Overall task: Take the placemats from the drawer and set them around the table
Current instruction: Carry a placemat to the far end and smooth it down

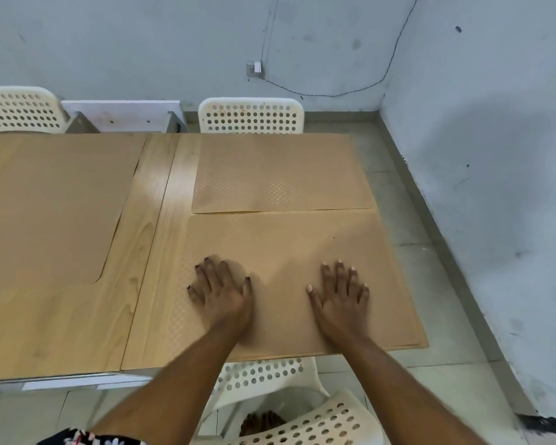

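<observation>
Three placemats on the table [154, 194]: near mat [286, 245], far mat [280, 175] just beyond it, left mat [45, 203] across a bare wood strip. Four white chairs. Near mat reaches the table's right and front edges. Left hand [220, 290] and right hand [341, 293] lie flat on it, fingers spread, gripping nothing.

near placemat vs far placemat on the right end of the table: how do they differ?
The near placemat has both hands on it, left hand and right hand flat with fingers spread; the far placemat is untouched. The near one lies by the person's edge, the far one in front of the far chair. Both are tan, textured and flat, with edges nearly meeting.
</observation>
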